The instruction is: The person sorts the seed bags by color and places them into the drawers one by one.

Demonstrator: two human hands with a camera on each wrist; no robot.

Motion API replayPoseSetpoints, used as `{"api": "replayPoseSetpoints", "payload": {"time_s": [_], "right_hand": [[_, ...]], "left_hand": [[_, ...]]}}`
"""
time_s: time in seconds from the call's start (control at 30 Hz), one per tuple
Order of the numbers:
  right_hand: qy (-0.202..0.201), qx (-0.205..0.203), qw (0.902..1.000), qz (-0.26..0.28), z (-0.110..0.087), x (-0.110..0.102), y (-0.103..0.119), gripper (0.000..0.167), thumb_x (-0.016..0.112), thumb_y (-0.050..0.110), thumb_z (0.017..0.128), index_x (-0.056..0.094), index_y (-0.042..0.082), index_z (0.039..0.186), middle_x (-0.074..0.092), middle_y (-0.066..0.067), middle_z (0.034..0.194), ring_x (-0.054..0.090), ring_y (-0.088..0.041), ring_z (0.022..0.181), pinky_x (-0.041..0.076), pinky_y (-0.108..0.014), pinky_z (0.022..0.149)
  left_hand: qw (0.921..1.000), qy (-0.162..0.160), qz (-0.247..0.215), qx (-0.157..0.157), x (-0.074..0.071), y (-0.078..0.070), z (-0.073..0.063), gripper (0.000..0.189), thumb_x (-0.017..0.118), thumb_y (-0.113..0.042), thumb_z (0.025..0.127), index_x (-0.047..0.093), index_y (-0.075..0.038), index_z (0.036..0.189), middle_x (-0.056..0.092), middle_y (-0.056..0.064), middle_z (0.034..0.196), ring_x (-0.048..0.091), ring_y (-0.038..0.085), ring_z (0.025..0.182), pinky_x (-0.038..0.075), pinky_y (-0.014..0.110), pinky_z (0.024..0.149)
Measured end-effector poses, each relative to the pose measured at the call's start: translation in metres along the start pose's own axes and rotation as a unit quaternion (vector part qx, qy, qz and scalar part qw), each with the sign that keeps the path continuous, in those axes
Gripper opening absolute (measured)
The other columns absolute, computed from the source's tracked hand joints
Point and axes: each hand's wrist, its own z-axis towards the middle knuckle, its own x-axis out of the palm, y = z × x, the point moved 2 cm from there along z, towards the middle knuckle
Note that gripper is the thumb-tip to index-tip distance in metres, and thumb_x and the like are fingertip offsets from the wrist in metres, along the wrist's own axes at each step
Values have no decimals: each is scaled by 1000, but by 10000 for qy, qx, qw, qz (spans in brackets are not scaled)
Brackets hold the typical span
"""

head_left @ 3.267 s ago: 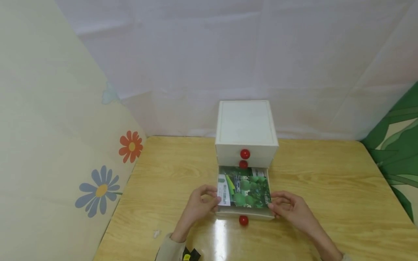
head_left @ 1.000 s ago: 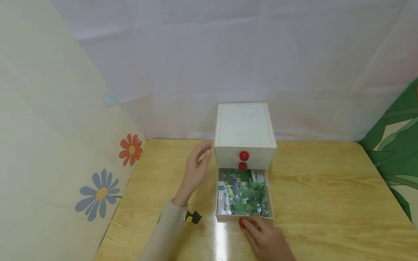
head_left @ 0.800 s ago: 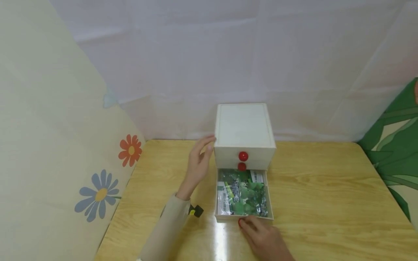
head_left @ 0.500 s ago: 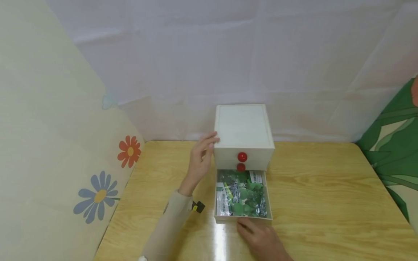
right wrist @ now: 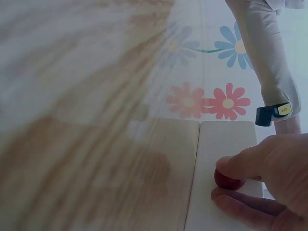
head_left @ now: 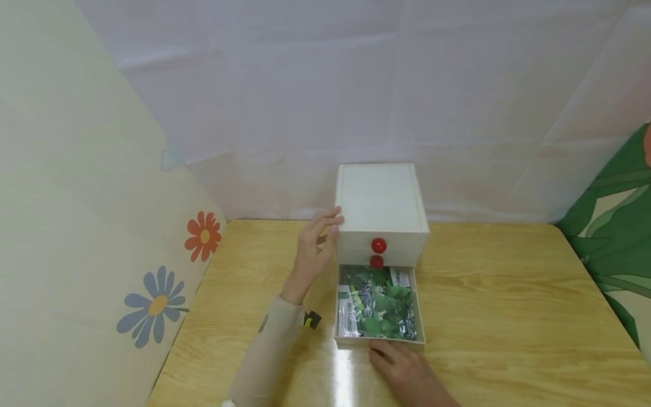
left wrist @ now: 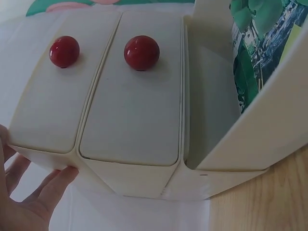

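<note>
A small white drawer cabinet [head_left: 378,195] stands on the table, its bottom drawer [head_left: 351,342] pulled out toward me. Inside that drawer lies a shiny green printed packet [head_left: 381,305] with white label patches. My left hand [head_left: 315,249] rests against the cabinet's left side, fingertips over the top edge; the left wrist view shows its spread fingers [left wrist: 53,190] at the cabinet's side. With thumb and fingers, my right hand [head_left: 409,370] pinches the red knob [right wrist: 228,182] on the open drawer's front. The head view hides this knob behind the hand.
Two upper drawers are closed, with red knobs [left wrist: 142,53] on their fronts. Behind the wooden table [head_left: 508,294] hangs a pale cloth [head_left: 305,102]. A flower-printed panel [head_left: 102,186] borders the left side. A black-and-yellow device [right wrist: 273,113] sits at my left wrist.
Both hands have left the packet's sides, and it now lies lower in the drawer. My left hand moved up to the cabinet's side and touched its top edge; my right took the knob.
</note>
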Motion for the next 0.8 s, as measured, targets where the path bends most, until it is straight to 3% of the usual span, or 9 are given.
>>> {"api": "replayPoseSetpoints", "payload": {"time_s": [0.27, 0.5, 0.8], "right_hand": [[-13, 69, 9999, 99, 2, 0, 0, 38, 82, 37, 81, 79, 5, 103, 74, -10, 116, 76, -24, 91, 68, -35, 74], [-165, 72, 9996, 237, 6, 1, -1, 24, 74, 17, 80, 79, 6, 101, 75, -9, 113, 76, -23, 90, 68, -35, 75], [-266, 111, 9993, 259, 10, -1, -5, 27, 66, 2, 77, 79, 6, 100, 75, -8, 114, 76, -23, 92, 68, -35, 78]], "left_hand": [[9999, -20, -114, 0, 0, 0, 0, 22, 59, -10, 109, 72, -2, 125, 65, 14, 147, 66, 34, 133, 66, 28, 83], [9999, -52, -144, 31, 1, 1, 0, 21, 59, -8, 109, 72, -1, 124, 66, 15, 146, 67, 36, 131, 66, 28, 83], [9998, -66, -181, 6, 1, 1, 0, 22, 58, -8, 109, 72, 0, 123, 66, 16, 145, 67, 36, 129, 66, 27, 82]]}}
